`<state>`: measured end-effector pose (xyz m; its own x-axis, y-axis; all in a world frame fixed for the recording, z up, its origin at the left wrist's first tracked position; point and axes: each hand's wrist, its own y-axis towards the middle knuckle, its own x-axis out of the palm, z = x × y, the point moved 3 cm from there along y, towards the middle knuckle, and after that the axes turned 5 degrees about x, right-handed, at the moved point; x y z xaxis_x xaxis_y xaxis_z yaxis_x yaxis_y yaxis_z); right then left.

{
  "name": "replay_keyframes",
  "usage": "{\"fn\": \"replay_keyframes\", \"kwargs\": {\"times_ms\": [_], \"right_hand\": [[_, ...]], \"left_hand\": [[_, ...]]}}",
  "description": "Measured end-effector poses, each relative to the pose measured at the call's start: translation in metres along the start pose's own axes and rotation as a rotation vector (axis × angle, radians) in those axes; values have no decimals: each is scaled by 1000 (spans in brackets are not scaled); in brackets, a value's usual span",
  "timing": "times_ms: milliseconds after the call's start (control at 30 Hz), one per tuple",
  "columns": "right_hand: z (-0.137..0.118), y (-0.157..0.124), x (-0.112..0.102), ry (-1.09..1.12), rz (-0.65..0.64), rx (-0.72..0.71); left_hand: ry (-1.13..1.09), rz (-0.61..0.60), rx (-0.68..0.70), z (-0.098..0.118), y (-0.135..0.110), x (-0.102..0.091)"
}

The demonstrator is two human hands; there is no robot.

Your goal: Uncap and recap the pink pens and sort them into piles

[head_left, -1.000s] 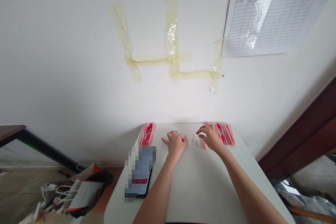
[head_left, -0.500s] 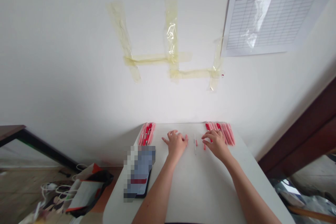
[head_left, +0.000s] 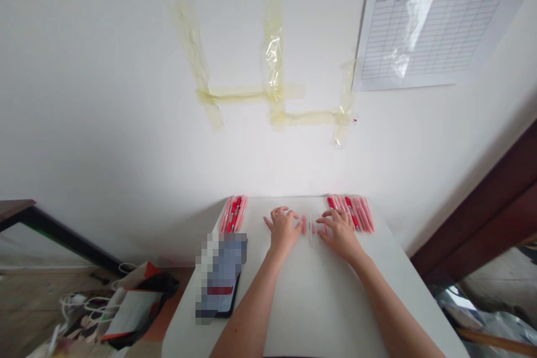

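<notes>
A pink pen barrel (head_left: 304,225) lies on the white table, just right of my left hand (head_left: 284,229). That hand rests with its fingers spread, its thumb beside the barrel. A thin pale pen refill (head_left: 311,230) lies lengthwise between my two hands. Close to the refill's right side is a small pink pen part (head_left: 312,228). My right hand (head_left: 339,230) hovers low with fingers apart, thumb and index on either side of another small reddish piece (head_left: 325,229). Behind my right hand, a row of pink and red pens (head_left: 363,214) is partly covered by its fingers.
Another bunch of pink and red pens (head_left: 234,214) lies at the table's back left. A phone (head_left: 222,277) with a blurred screen is left of my left forearm. The wall behind carries yellowish tape (head_left: 274,61) and a printed sheet (head_left: 419,33). Bags (head_left: 134,307) sit on the floor.
The pink barrel now lies apart from my left thumb, nearer the refill. My right hand has shifted slightly left, its fingers closer to the small reddish piece.
</notes>
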<state>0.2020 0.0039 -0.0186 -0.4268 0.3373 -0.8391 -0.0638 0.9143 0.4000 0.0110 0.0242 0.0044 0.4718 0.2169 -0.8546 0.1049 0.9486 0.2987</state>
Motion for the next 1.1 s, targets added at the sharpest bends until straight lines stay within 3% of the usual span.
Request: {"fn": "replay_keyframes", "kwargs": {"times_ms": [467, 1100], "right_hand": [[-2, 0, 8, -12, -21, 12], [-6, 1, 8, -11, -9, 17]], "left_hand": [[-15, -26, 16, 1, -1, 2], [-63, 62, 123, 14, -6, 9]]}}
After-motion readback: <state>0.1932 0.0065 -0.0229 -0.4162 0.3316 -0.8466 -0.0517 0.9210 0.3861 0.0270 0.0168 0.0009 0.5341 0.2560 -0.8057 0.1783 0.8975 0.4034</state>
